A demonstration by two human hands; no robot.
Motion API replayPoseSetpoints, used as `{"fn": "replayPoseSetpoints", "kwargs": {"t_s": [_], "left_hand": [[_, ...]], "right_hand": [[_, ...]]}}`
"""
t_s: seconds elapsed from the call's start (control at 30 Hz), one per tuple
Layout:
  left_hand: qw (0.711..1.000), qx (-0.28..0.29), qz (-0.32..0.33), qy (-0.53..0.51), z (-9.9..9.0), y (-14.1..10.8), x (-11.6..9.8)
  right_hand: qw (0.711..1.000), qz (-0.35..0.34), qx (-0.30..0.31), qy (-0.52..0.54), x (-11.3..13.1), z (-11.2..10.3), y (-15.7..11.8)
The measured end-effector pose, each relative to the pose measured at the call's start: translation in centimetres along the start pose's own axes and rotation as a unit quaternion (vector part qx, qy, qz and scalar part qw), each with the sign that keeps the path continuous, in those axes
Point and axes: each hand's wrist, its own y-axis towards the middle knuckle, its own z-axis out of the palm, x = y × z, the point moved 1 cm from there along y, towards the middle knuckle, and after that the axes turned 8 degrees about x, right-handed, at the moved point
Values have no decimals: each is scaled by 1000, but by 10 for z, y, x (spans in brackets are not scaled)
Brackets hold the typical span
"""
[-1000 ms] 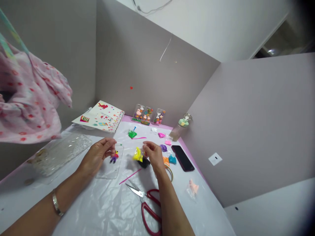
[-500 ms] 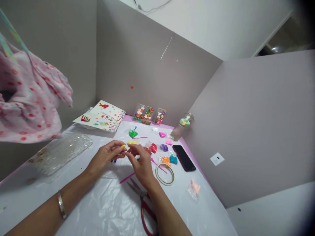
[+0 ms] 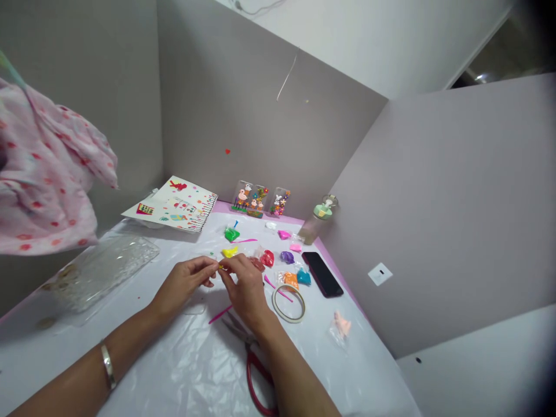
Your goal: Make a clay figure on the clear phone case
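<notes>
My left hand (image 3: 186,282) and my right hand (image 3: 244,288) meet fingertip to fingertip above the middle of the table. Pinched between them is a tiny piece of yellow clay (image 3: 220,267), mostly covered by the fingers. Just beyond lies a bigger lump of yellow clay (image 3: 230,252). Brown clay (image 3: 257,264) and red clay (image 3: 267,258) lie past my right knuckles. Scissors with red handles (image 3: 256,370) rest beneath my right forearm, blades towards a pink modelling tool (image 3: 220,314). Part of a clear flat piece (image 3: 194,307) shows under my hands.
Packets of green (image 3: 232,234), purple (image 3: 287,258), orange (image 3: 291,281) and blue clay (image 3: 304,277) lie around a tape roll (image 3: 275,307). A phone (image 3: 322,274) and bottle (image 3: 313,225) stand right; a clear phone case (image 3: 115,272), notebook (image 3: 178,205) and hanging pink cloth (image 3: 47,174) are left.
My fingertips have come closer together and now hide most of the yellow piece. The whole view has shifted slightly; the things on the table stay in place.
</notes>
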Motion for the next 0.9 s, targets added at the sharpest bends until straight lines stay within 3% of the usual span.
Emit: {"fn": "replayPoseSetpoints", "kwargs": {"t_s": [0.3,0.63,0.77,0.9], "left_hand": [[998,8,6,57,-2,-3,-1],[998,23,0,56,-4,-3,-5],[999,12,-5,40,-5,-2,-7],[1000,-15,-9,18,-8,0,-2]], "right_hand": [[1000,5,24,-10,-1,0,0],[988,69,19,135,3,-3,3],[957,115,46,263,6,-11,6],[896,150,88,409,8,-18,8]]}}
